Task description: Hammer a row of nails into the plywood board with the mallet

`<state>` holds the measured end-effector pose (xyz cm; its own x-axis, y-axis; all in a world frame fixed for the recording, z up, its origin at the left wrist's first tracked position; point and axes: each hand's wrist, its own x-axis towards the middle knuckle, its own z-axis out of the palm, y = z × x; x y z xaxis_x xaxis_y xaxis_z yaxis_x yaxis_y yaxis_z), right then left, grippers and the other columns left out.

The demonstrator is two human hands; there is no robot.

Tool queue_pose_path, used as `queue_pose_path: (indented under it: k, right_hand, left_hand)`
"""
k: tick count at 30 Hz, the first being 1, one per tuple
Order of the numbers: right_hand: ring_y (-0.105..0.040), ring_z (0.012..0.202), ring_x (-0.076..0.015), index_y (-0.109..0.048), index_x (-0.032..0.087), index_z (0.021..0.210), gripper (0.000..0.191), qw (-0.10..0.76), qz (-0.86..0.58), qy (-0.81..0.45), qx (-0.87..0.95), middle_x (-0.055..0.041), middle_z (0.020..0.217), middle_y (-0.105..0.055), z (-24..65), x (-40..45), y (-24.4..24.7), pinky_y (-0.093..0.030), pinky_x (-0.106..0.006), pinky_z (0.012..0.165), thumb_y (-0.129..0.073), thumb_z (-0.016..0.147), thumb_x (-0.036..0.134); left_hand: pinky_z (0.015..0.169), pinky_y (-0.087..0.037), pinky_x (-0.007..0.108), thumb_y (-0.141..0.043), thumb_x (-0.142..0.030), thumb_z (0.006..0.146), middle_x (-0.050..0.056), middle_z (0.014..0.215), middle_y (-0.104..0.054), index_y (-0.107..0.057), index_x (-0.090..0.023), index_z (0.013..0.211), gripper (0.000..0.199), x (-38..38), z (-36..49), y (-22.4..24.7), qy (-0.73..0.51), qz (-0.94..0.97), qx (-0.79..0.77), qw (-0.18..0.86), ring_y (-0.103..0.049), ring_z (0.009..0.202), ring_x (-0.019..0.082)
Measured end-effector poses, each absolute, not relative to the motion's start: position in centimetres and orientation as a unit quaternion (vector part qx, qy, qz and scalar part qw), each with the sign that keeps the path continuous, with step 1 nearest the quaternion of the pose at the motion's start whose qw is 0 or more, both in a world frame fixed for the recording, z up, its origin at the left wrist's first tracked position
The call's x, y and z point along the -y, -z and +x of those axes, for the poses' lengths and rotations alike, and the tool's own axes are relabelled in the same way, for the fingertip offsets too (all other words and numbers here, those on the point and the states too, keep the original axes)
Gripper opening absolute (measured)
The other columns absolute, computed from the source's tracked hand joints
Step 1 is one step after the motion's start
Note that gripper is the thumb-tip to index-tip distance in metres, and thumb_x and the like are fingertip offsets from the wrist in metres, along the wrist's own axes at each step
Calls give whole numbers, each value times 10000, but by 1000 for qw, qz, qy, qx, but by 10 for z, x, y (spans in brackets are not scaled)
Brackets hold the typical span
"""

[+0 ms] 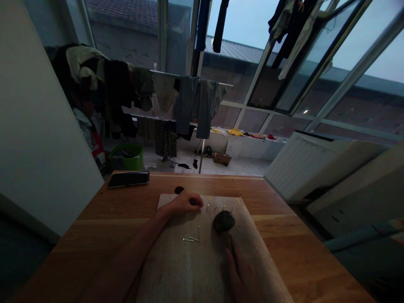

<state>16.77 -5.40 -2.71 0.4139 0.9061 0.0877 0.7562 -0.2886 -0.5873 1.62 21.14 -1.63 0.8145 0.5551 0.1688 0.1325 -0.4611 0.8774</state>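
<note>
My right hand (241, 267) is wrapped round the handle of a mallet (223, 221) with a dark, rounded head. The head is over a pale wooden board (176, 269), just on the near side of a row of several nails (215, 209) standing up from it. At the left end of that row, my left hand (189, 202) is closed with its fingertips low over the board. Whatever those fingers pinch is too small to make out. Several loose nails (188, 240) lie on the board between my hands.
The board rests on a brown wooden table (104, 231). A phone (128, 179) lies at the table's far left, and a dark round object (179, 190) sits behind my left hand. Beyond are a clothes rack (176, 75), a green basket (135, 158) and windows.
</note>
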Motion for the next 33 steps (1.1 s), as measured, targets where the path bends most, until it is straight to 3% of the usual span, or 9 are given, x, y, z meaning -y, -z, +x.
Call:
queue_pose_path:
  k: [6, 8, 11, 14, 19, 26, 30, 33]
  right_hand:
    - [-627, 1290, -277, -527, 168, 1494, 514, 332, -776, -121, 522, -114, 1419, -636, 155, 48, 13, -535, -416, 1054, -335, 1052, 347]
    - [-683, 1209, -287, -556, 186, 1476, 510, 324, -778, -128, 523, -119, 1357, -682, 153, 39, -1, -579, -402, 977, -349, 1042, 357]
    - [-750, 1065, -278, -560, 196, 1472, 534, 324, -776, -174, 513, -120, 1243, -747, 150, 20, -21, -615, -357, 852, -344, 1036, 417]
    - [-711, 1159, -259, -492, 174, 1513, 578, 359, -743, -218, 521, -117, 1328, -704, 145, 2, -29, -584, -346, 924, -309, 1041, 453]
    - [-728, 1116, -294, -493, 140, 1503, 582, 343, -722, -219, 559, -157, 1250, -738, 142, -15, -19, -598, -366, 847, -310, 1036, 434]
    - [-769, 983, -290, -486, 170, 1514, 552, 343, -728, -201, 559, -124, 1100, -792, 139, -18, -15, -601, -355, 757, -325, 1041, 406]
    - [-708, 1164, -262, -464, 203, 1530, 553, 358, -725, -227, 542, -102, 1295, -726, 144, -6, -20, -587, -352, 896, -302, 1052, 429]
    - [-658, 1247, -281, -484, 219, 1527, 559, 305, -753, -188, 552, -94, 1386, -669, 156, 16, -14, -550, -398, 1012, -337, 1038, 449]
  left_hand:
    - [767, -525, 260, -664, -156, 775, 62, 860, -758, -766, -114, 893, 162, -211, 16, 16, -207, 828, -209, 477, -686, 788, 157]
    - [772, -528, 264, -688, -168, 772, 62, 870, -762, -763, -120, 921, 174, -212, 16, 17, -214, 824, -213, 480, -694, 800, 164]
    - [766, -530, 268, -730, -196, 760, 60, 861, -767, -745, -122, 1027, 277, -213, 16, 18, -223, 816, -223, 484, -702, 792, 170]
    - [735, -527, 264, -746, -217, 752, 53, 861, -768, -713, -121, 1129, 390, -214, 15, 17, -212, 815, -235, 485, -700, 767, 170]
    - [726, -506, 251, -721, -168, 732, 52, 883, -757, -724, -116, 991, 264, -214, 14, 12, -207, 832, -242, 454, -692, 807, 179]
    - [710, -504, 250, -727, -154, 718, 39, 833, -752, -718, -123, 934, 218, -213, 15, 12, -213, 830, -238, 457, -687, 773, 175]
    - [734, -512, 265, -723, -169, 738, 50, 882, -750, -693, -128, 1088, 354, -214, 15, 14, -209, 823, -218, 481, -692, 799, 176]
    - [728, -508, 270, -761, -204, 721, 53, 902, -734, -644, -131, 1125, 427, -214, 17, 16, -195, 814, -202, 509, -673, 790, 163]
